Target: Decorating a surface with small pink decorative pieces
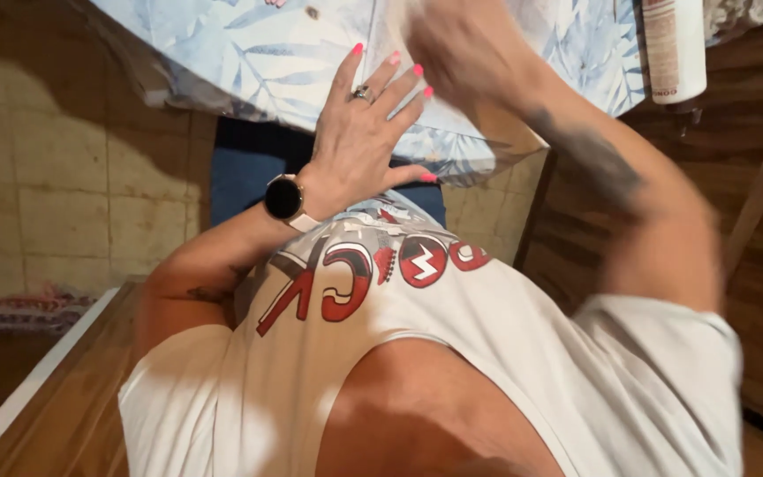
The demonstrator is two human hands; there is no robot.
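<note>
My left hand (pixel 359 132) lies flat with fingers spread on a light blue leaf-patterned cloth (pixel 258 53) at the top of the view. It has pink nails, a ring and a dark round watch (pixel 284 198) at the wrist. My right hand (pixel 457 49) is blurred by motion over the same cloth, just right of the left hand's fingertips. I cannot tell whether its fingers are closed. My right forearm (pixel 593 159) bears a dark tattoo. Below the hands is my white shirt (pixel 487 353) with red letters.
A white cylindrical bottle (pixel 673 49) stands at the top right by the cloth's edge. Brown wooden panels (pixel 752 221) fill the right side. Beige floor tiles (pixel 64 177), a striped rug (pixel 11 309) and a wooden board (pixel 72 397) lie on the left.
</note>
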